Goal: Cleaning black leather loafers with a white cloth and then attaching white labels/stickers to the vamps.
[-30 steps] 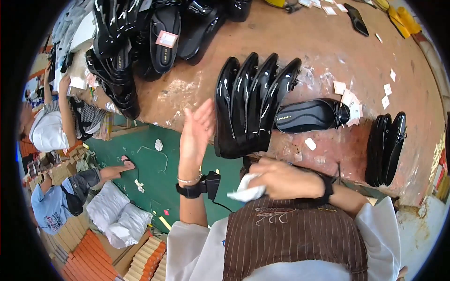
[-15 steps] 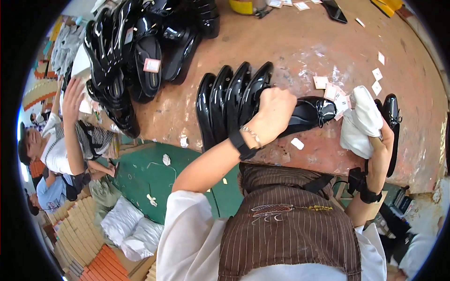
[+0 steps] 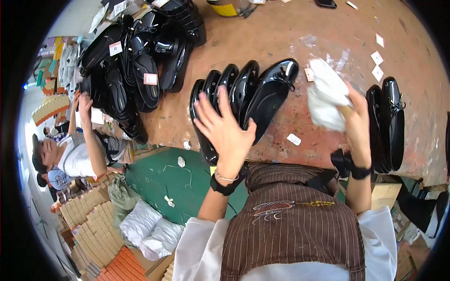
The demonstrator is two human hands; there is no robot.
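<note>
The left hand (image 3: 228, 132) covers the near ends of the row of glossy black shoes (image 3: 243, 100), so whether its palm presses them or hangs just above cannot be told. The white cloth (image 3: 326, 95) hides the fingertips of the right hand (image 3: 357, 122), at three o'clock from the left hand. The table's (image 3: 281, 33) near edge is lost behind the striped apron (image 3: 290, 220). At twelve o'clock a yellow-labelled can (image 3: 229, 7) is cut by the picture's top edge. At ten o'clock the pile of black shoes (image 3: 136, 70) overlaps too tightly to count. At nine o'clock a co-worker's hand (image 3: 85, 104) touches that pile; the body below is partly hidden.
</note>
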